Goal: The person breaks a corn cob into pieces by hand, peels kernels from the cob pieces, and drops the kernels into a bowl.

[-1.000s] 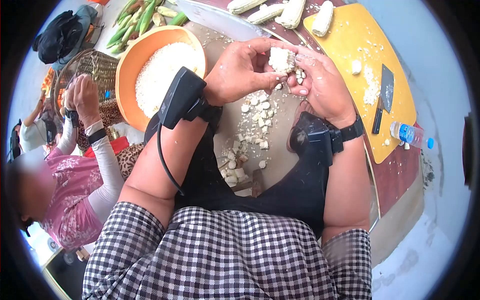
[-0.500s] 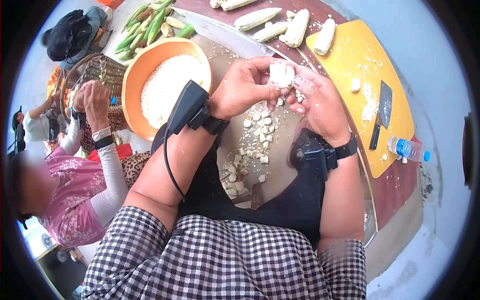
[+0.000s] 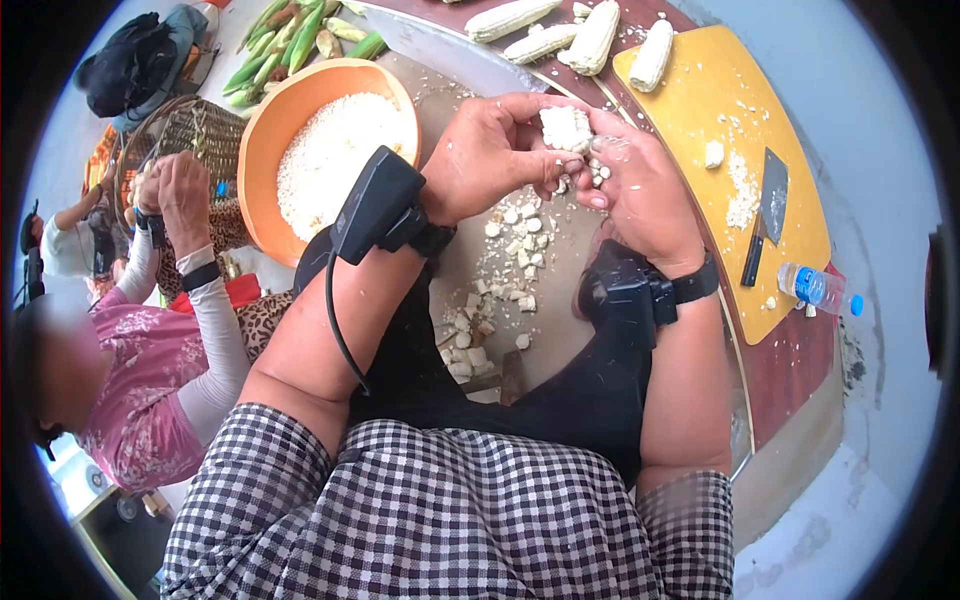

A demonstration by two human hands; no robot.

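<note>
While both hands (image 3: pixel 490 150) (image 3: pixel 640 185) pinch cob piece (image 3: pixel 565 127), orange bowl (image 3: pixel 262 140) apparently just beside.

The corn cobs (image 3: pixel 520 17) at the top edge are cut off; a co-worker's face is blurred.

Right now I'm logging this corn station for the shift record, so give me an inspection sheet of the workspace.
Surface: round metal tray, strewn with cut cob pieces.
Job's things: corn cob chunk held between both hands; orange bowl of white kernels beside them.
Clutter: yellow cutting board with cleaver, whole cobs, water bottle, husked ears.
Grippers: left hand and right hand both grip the chunk.
Cables: black cable hangs from the left wrist device.
Surroundings: another person at a woven basket; black bag.
</note>
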